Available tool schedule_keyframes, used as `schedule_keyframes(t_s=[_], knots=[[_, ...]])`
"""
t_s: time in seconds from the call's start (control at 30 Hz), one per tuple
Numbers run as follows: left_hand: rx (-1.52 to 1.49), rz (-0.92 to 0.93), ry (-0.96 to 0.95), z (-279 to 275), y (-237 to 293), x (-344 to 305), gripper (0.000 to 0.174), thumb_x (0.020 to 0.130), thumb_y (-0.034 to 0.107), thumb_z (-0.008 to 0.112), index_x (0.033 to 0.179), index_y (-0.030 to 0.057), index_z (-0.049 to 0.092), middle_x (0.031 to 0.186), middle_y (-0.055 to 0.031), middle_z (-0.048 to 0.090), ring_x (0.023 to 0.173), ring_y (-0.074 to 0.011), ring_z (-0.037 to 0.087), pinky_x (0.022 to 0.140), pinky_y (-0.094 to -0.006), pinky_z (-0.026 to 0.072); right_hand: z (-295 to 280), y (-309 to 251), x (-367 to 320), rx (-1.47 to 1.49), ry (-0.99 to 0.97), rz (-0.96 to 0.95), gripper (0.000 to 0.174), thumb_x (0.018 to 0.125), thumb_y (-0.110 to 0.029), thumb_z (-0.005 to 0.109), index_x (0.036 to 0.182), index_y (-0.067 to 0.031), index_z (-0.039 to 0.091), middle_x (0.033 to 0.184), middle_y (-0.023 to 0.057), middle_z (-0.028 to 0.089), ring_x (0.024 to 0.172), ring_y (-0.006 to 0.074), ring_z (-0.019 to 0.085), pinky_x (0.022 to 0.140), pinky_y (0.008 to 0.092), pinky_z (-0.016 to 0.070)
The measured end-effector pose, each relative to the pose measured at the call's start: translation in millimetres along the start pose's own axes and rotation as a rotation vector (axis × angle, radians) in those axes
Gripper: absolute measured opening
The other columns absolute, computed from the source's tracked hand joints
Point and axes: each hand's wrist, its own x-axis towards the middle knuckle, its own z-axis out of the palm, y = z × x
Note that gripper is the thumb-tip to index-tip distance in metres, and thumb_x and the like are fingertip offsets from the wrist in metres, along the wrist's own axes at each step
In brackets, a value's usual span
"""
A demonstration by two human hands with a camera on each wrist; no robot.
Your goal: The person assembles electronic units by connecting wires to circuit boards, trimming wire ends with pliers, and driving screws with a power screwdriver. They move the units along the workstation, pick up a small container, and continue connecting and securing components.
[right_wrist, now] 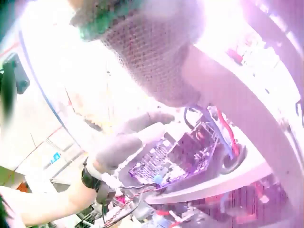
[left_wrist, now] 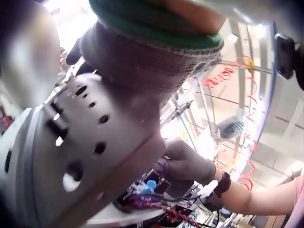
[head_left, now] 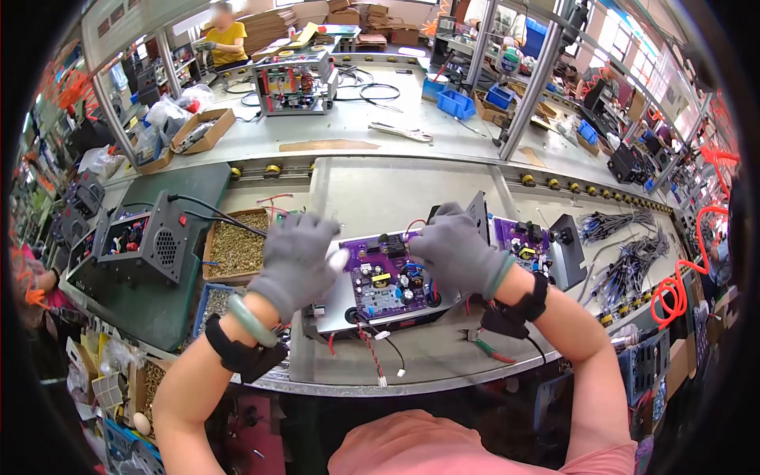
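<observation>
A purple circuit board [head_left: 388, 277] lies in a silver metal chassis [head_left: 336, 305] in front of me. My left hand [head_left: 297, 261], in a grey glove, is over the chassis's left end, blurred, its fingers extended and holding nothing visible. At the board's right side, my gloved right hand [head_left: 463, 249] has curled fingers around red and blue wires [right_wrist: 228, 135] that rise from a grommet. In the left wrist view, the right hand [left_wrist: 183, 164] is beyond a grey plate with round holes [left_wrist: 99, 133]. A twisted red-and-black lead [head_left: 370, 356] hangs off the chassis front.
A second purple board [head_left: 522, 241] stands to the right, with cable bundles [head_left: 633, 261] beyond. Left are a tray of small brass-coloured parts [head_left: 237, 249] and a black vented unit [head_left: 146, 241] on a green mat. Pliers [head_left: 491, 348] lie near the front edge. Rollers [head_left: 273, 170] run behind.
</observation>
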Motion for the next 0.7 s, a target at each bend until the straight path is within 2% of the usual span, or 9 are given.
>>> schedule_keyframes(t_s=[0.1, 0.17, 0.4, 0.47, 0.6, 0.67, 0.7], knots=[[-0.282, -0.129, -0.028, 9, -1, -8, 0.015, 0.083, 0.02, 0.071, 0.089, 0.0076, 0.075, 0.095, -0.008, 0.068, 0.105, -0.0273, 0.058, 0.092, -0.0383, 0.0469, 5, 2, 3, -0.054, -0.133, 0.011, 0.008, 0.077, -0.016, 0.069, 0.071, -0.0127, 0.064, 0.067, 0.005, 0.062, 0.067, 0.0251, 0.061, 0.087, 0.0412, 0.0454], [-0.358, -0.162, -0.018, 9, 0, -10, 0.014, 0.082, 0.018, 0.071, 0.09, 0.0075, 0.075, 0.095, -0.0084, 0.068, 0.104, -0.0271, 0.058, 0.091, -0.0379, 0.0469, 3, 0, -3, 0.003, -0.008, 0.044, 0.007, 0.076, -0.017, 0.07, 0.074, -0.0128, 0.065, 0.068, 0.005, 0.062, 0.069, 0.0251, 0.062, 0.088, 0.0415, 0.0459], [-0.481, -0.182, 0.031, 9, 0, -9, 0.013, 0.079, 0.014, 0.074, 0.089, 0.0062, 0.076, 0.09, -0.0094, 0.068, 0.101, -0.0268, 0.058, 0.09, -0.037, 0.0464, 4, 0, 3, -0.034, -0.075, 0.023, 0.007, 0.074, -0.016, 0.07, 0.074, -0.0127, 0.064, 0.065, 0.0036, 0.06, 0.072, 0.0244, 0.063, 0.088, 0.0409, 0.0464], [-0.475, -0.179, 0.05, 13, 0, -8, 0.013, 0.079, 0.015, 0.074, 0.089, 0.0063, 0.076, 0.089, -0.0098, 0.068, 0.1, -0.0272, 0.058, 0.089, -0.0374, 0.0463, 3, 0, 5, -0.144, -0.171, -0.12, 0.007, 0.07, -0.017, 0.069, 0.072, -0.0127, 0.064, 0.064, 0.004, 0.059, 0.07, 0.024, 0.063, 0.088, 0.0408, 0.0463], [-0.485, -0.166, 0.061, 17, -2, -7, 0.013, 0.079, 0.015, 0.075, 0.088, 0.0064, 0.076, 0.087, -0.0116, 0.066, 0.098, -0.0285, 0.058, 0.087, -0.0386, 0.0458, -5, -3, 19, -0.115, -0.265, -0.108, 0.004, 0.068, -0.011, 0.068, 0.07, -0.0125, 0.065, 0.067, 0.0073, 0.064, 0.071, 0.0262, 0.066, 0.086, 0.039, 0.0468], [-0.496, -0.152, 0.084, 16, -3, -9, 0.015, 0.079, 0.014, 0.073, 0.093, 0.0064, 0.075, 0.088, -0.012, 0.065, 0.096, -0.0292, 0.059, 0.086, -0.0388, 0.0463, -14, -8, 27, -0.169, -0.51, -0.105, 0.006, 0.069, -0.011, 0.068, 0.075, -0.0117, 0.068, 0.07, 0.0085, 0.065, 0.075, 0.0261, 0.067, 0.088, 0.0377, 0.0463], [-0.495, -0.168, 0.106, 16, -2, -12, 0.016, 0.08, 0.013, 0.072, 0.094, 0.0055, 0.074, 0.09, -0.0125, 0.066, 0.097, -0.029, 0.059, 0.084, -0.038, 0.0471, -13, -7, 29, -0.145, -0.565, -0.09, 0.007, 0.073, -0.014, 0.068, 0.079, -0.0102, 0.069, 0.073, 0.0101, 0.067, 0.078, 0.0265, 0.068, 0.09, 0.0383, 0.046]])
